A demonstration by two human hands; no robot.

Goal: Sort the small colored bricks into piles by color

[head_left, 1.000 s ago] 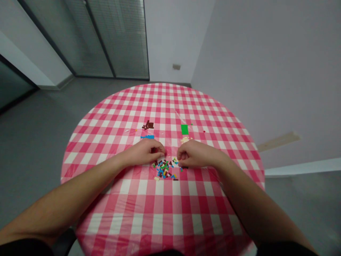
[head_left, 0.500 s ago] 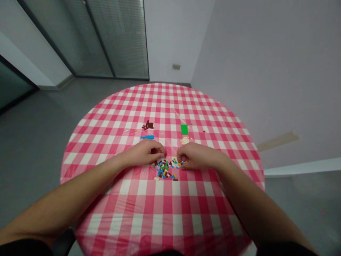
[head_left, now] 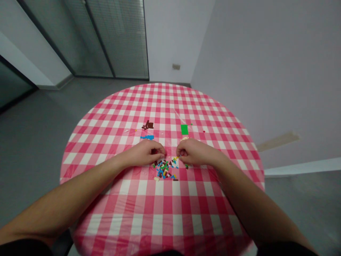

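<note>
A loose pile of small toy building bricks [head_left: 163,168], in blue, green, brown, white and yellow, lies on the table between my hands. My left hand [head_left: 149,152] rests at the pile's far left edge, thumb and fingers curled toward each other; whatever is in them is too small to make out. On the other side, my right hand [head_left: 194,152] has its fingers bent in a pinch beside a few yellow and blue bricks. What it may hold is hidden. A few dark and green bricks [head_left: 187,166] lie just below that hand.
Beyond my hands are brown pieces [head_left: 148,125], blue pieces [head_left: 148,137], a green plate [head_left: 184,129] and cream pieces [head_left: 185,138] partly behind my right hand. Single bits lie nearby, one a red piece [head_left: 204,131]. A checked cloth [head_left: 170,206] covers the round table.
My right hand has moved slightly away from me, covering more of the cream pieces and uncovering a few dark and green bricks below it. My left hand has stayed in place.
</note>
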